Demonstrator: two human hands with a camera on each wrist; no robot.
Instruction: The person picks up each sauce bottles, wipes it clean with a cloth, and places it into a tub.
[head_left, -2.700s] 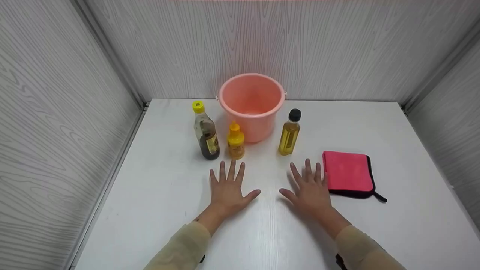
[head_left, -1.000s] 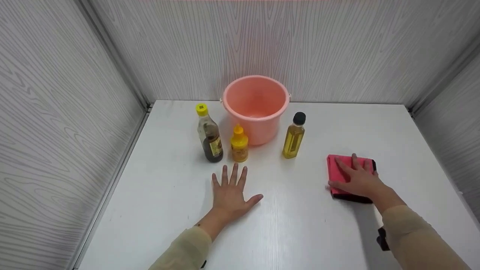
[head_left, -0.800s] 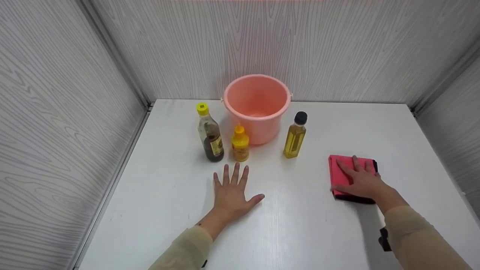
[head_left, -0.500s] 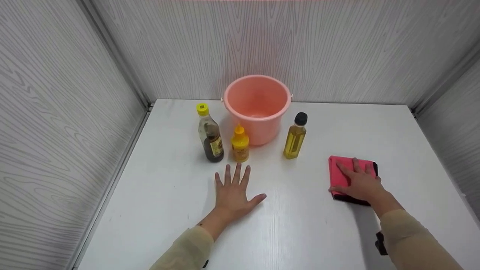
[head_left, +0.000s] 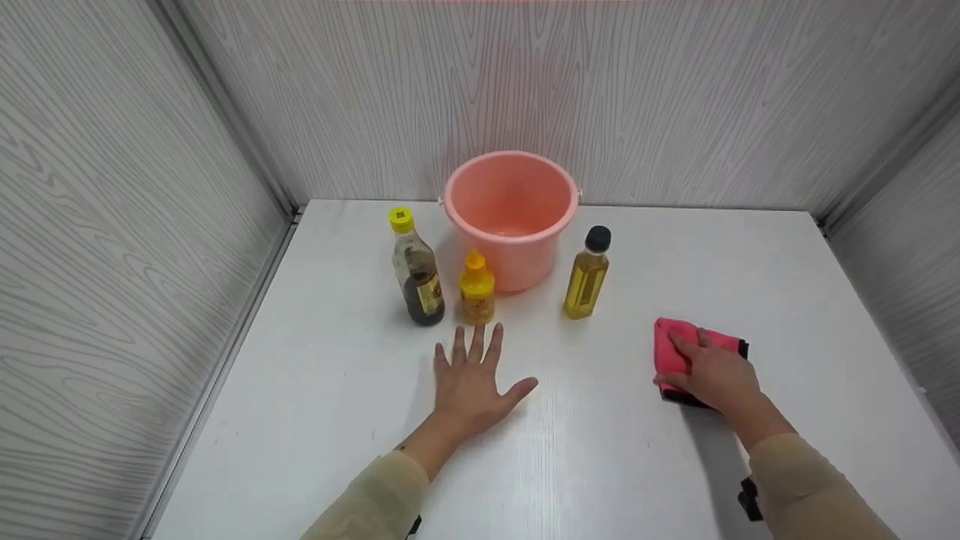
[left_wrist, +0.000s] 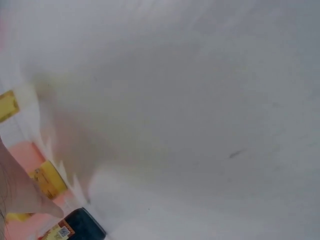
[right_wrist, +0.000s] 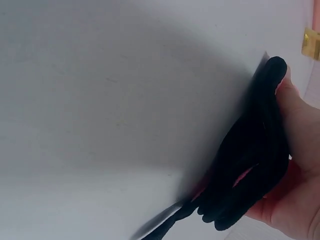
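On the white table, my left hand (head_left: 471,390) rests palm down, fingers straight and spread, with nothing in it. Its fingertips lie just in front of a small yellow squeeze bottle (head_left: 477,292). To that bottle's left stands a yellow-capped bottle of dark sauce (head_left: 420,285). At the right, my right hand (head_left: 721,379) grips a folded pink cloth (head_left: 665,358) with black trim, fingers bent over its top and thumb at its near left edge. The right wrist view shows the cloth's black edge (right_wrist: 250,155) bunched and buckled beside the hand.
A pink bucket (head_left: 517,262) stands behind the squeeze bottle, close to the back wall. A black-capped bottle of yellow oil (head_left: 586,281) stands between the bucket and the cloth. Grey wood-grain panels (head_left: 135,247) enclose the table at the left, back and right.
My right hand went from the table onto the cloth, then bent its fingers; the cloth has bunched and shifted slightly toward me. The left hand barely moved.
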